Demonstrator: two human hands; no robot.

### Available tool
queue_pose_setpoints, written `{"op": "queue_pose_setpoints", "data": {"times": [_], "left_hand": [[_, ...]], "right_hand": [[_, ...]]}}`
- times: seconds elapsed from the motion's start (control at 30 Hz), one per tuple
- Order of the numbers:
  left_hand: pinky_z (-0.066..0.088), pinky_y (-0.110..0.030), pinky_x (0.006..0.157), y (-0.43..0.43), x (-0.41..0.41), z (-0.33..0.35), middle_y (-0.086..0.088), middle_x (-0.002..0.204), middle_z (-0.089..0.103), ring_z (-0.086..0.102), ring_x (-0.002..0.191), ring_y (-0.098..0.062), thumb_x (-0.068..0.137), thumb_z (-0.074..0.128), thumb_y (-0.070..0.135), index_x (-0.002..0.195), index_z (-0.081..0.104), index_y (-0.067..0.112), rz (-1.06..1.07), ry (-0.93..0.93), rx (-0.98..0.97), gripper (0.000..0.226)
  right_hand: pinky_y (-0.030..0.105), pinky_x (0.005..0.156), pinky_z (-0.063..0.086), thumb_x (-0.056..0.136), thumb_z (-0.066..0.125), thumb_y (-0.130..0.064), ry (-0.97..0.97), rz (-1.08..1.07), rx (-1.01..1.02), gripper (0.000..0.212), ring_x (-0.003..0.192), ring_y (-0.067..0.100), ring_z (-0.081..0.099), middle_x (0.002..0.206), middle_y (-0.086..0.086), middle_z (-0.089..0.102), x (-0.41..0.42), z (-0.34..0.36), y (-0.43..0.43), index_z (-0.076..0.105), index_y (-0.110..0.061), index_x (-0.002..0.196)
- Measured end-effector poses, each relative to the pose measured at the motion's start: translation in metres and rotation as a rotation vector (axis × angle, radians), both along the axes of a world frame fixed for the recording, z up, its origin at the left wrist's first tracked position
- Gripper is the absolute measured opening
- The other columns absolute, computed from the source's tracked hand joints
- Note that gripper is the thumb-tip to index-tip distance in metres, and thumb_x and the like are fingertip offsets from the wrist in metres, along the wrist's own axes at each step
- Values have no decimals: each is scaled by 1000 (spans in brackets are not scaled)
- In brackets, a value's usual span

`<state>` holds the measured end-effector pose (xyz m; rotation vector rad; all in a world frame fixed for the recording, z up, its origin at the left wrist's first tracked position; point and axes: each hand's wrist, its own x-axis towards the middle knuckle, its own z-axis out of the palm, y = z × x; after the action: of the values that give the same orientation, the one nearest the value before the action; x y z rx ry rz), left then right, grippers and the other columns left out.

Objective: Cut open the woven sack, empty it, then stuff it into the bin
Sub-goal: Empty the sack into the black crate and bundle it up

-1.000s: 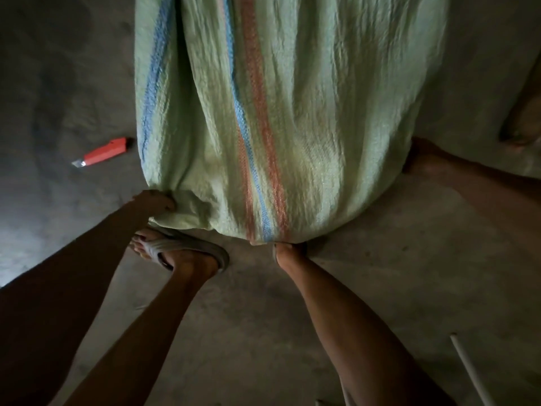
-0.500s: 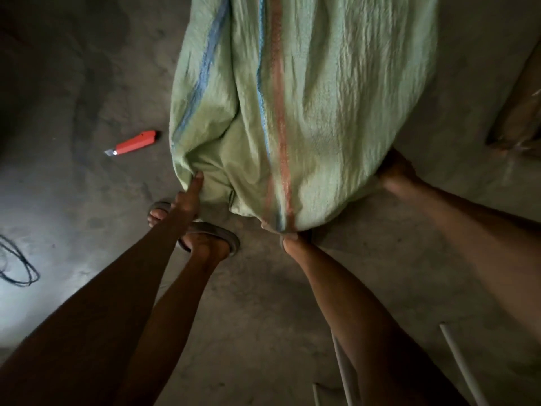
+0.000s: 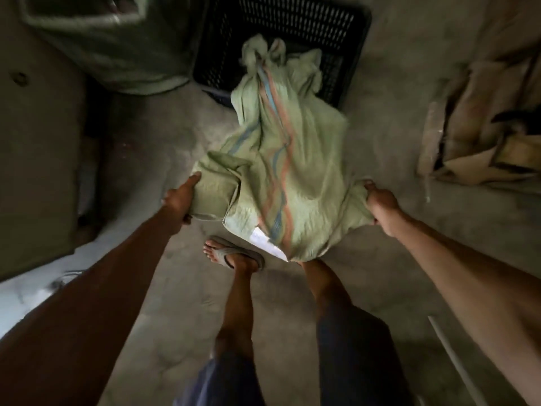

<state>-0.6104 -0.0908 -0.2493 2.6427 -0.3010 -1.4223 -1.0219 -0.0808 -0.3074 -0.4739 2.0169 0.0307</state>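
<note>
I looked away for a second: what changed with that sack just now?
The sack went from bulging to limp and now stretches toward the black crate. The left hand and right hand stay on its near corners, gripping.

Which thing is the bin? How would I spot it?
Follow the pale green striped sack away from the person. Its bunched far end reaches the bin, a black crate whose slotted walls distinguish it from the plain greenish container beside it.

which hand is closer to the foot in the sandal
Left. The left hand grips the sack just up and left of the sandal; the right hand grips the opposite corner, across the sack.
</note>
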Motion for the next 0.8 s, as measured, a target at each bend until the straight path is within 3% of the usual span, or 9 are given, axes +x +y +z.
{"op": "queue_pose_setpoints", "data": {"times": [0.1,0.23,0.37,0.47,0.57,0.7,0.8], "left_hand": [[41,-28,52,-14,0,99,-13,145,49,56,91,-25,82,67,66,148,44,9,78,-44,-51,90],[40,-29,56,-23,13,200,-9,127,57,56,96,-26,80,71,62,141,52,10,190,-15,-169,82],[45,-32,64,-45,27,264,-3,112,59,56,80,-21,83,70,60,134,57,16,190,54,-257,70],[40,-29,59,-66,38,289,-6,111,60,51,69,-17,85,70,57,116,63,18,127,101,-286,50],[38,-27,53,-88,48,307,-4,88,62,50,60,-17,89,67,50,84,63,22,133,185,-315,29],[41,-18,36,-118,69,329,-3,63,60,52,38,-12,96,59,42,85,60,20,160,353,-331,24],[35,-15,36,-142,87,342,-2,52,52,44,34,-11,96,62,33,79,56,19,176,442,-360,23]], "right_hand": [[32,55,53,100,40,-56,-72,-159,-5,62,114,36,63,135,16,61,7,88,-1,58,-9,136],[26,49,47,100,42,-55,-173,-311,7,56,95,28,62,123,12,63,9,181,-19,59,-12,132],[15,32,34,101,43,-28,-274,-365,-127,19,59,17,48,82,4,55,14,253,-51,60,-19,97],[13,31,29,100,41,-20,-315,-399,-202,23,53,15,42,69,1,50,22,295,-78,55,-21,81],[13,34,27,101,38,-19,-385,-464,-258,30,46,11,40,58,-3,48,31,330,-103,55,-22,76],[12,35,26,103,36,-21,-466,-529,-287,34,43,8,37,57,-4,45,36,366,-132,52,-21,73],[10,33,23,103,35,-17,-494,-549,-295,36,32,6,34,44,-4,45,40,383,-149,49,-19,70]]}}
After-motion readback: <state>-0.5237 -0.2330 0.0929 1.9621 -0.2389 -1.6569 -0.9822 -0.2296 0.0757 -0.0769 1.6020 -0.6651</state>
